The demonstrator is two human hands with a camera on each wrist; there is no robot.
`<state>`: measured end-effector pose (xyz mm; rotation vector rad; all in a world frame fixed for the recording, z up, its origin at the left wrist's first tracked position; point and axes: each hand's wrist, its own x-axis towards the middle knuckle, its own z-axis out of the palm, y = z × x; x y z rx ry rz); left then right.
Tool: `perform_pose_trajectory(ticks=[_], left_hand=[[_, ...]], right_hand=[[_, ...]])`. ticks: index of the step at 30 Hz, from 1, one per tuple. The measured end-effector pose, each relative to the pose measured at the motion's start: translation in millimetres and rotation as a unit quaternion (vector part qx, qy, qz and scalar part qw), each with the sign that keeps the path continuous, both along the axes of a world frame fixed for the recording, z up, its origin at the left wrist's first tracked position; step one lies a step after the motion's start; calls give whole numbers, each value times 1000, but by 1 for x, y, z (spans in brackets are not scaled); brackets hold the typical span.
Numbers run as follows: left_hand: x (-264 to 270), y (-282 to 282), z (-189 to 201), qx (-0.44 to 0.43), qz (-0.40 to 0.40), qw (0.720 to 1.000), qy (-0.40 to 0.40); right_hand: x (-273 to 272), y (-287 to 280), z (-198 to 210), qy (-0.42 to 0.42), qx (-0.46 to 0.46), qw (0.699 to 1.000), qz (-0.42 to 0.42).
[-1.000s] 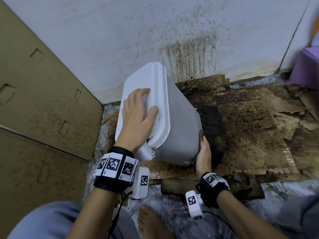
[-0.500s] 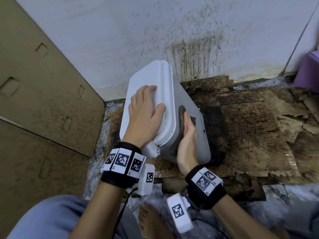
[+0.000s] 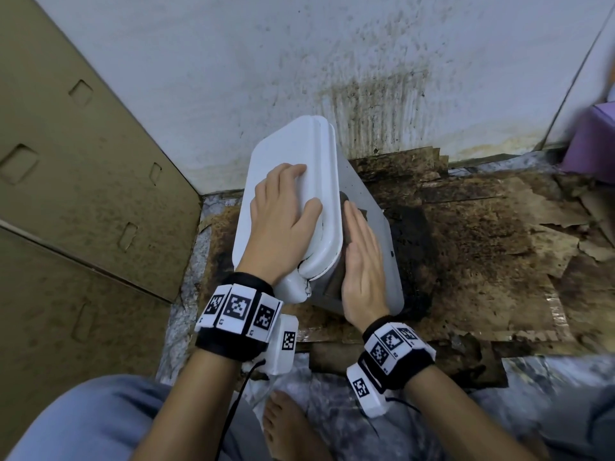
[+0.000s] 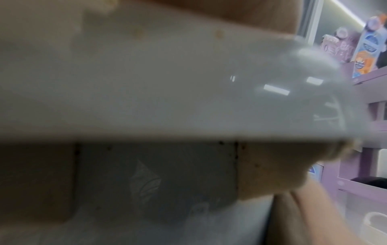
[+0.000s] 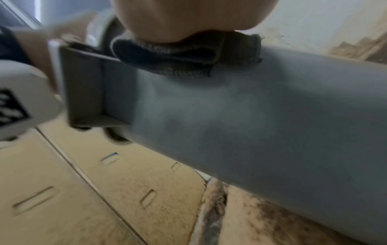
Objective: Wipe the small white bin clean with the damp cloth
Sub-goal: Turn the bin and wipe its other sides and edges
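The small white bin [image 3: 376, 227] stands tilted on the floor, its lid [image 3: 273, 161] turned up and to the left. My left hand [image 3: 283, 221] rests on the lid, fingers spread over it and thumb against the lid's rim. My right hand [image 3: 362, 261] lies flat on the bin's grey side just below the lid and presses a dark cloth [image 3: 347, 201] against it. In the right wrist view the folded cloth [image 5: 178, 56] sits between my palm [image 5: 188, 16] and the bin wall [image 5: 251, 116]. The left wrist view is filled by the blurred bin [image 4: 167, 82].
A brown cardboard panel [image 3: 83, 194] closes off the left. The white wall [image 3: 366, 94] behind is streaked with dark stains. Rotted, blackened cardboard [image 3: 482, 244] covers the floor to the right. A purple unit [image 3: 592, 141] stands at far right. My bare foot [image 3: 286, 424] is below.
My right hand has moved with the cloth from the bin's lower edge up onto its side beside the lid, and lies flatter now. The left hand has stayed on the lid.
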<state>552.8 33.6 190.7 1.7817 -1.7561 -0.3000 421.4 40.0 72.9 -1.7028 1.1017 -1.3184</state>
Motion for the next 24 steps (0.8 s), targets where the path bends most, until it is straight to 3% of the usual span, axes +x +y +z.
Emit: perform_pose_trajectory(ticks=[4,10,18,24], left_hand=[[1,2,1,3,5,1000,13],[0,4,4,9,2,999,41],[-1,3,3,12,-7,1000,19],[4,3,2,14,2,1000,-8]], right_hand=[[-17,-4,-37,-4,49,999,-5],[-46,-6,-92,-26,226,973,-29],[-39,-10,-86,-85,306,945,-75],[-22,-10,-55,-68,321,939,-97]])
